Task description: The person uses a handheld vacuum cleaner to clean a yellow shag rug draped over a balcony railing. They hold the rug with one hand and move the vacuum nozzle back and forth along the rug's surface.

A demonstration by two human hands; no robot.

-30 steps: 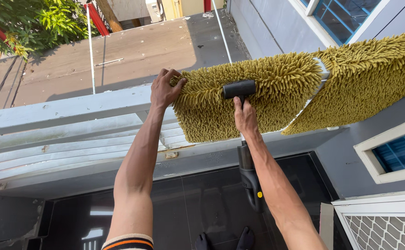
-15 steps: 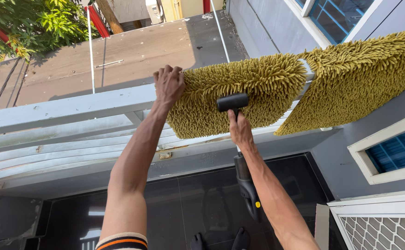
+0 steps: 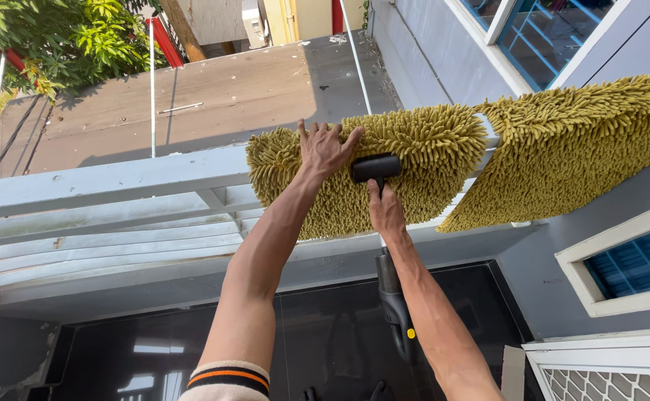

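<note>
Railing: the pale blue railing (image 3: 117, 182) runs from the left edge across to the right and carries everything here; its top bar serves as a hanging line high above the dark tiled floor (image 3: 325, 334).
Right mat: a second shaggy mustard mat (image 3: 585, 141) hangs over the railing's right end, just beside the first, with a strip of bare rail showing between them.
Left mat: the shaggy mustard mat (image 3: 421, 163) is folded over the top bar near the railing's middle, so it hangs flat down the near side, a face open to be worked on.
Left hand: the left hand (image 3: 325, 148) lies palm-down on the mat at the top bar, fingers spread wide and pressed into the pile, seemingly to pin the mat against the rail so it cannot slide.
Right hand: the right hand (image 3: 386, 212) reaches up just below the nozzle; its fingers seem curled about the tube, but the grip itself faces away and I cannot tell more.
Nozzle: the black nozzle head (image 3: 375, 167) sits against the pile, just right of the left hand.
Hose handle: the dark handle (image 3: 397, 312) trails down under the forearm.
</note>
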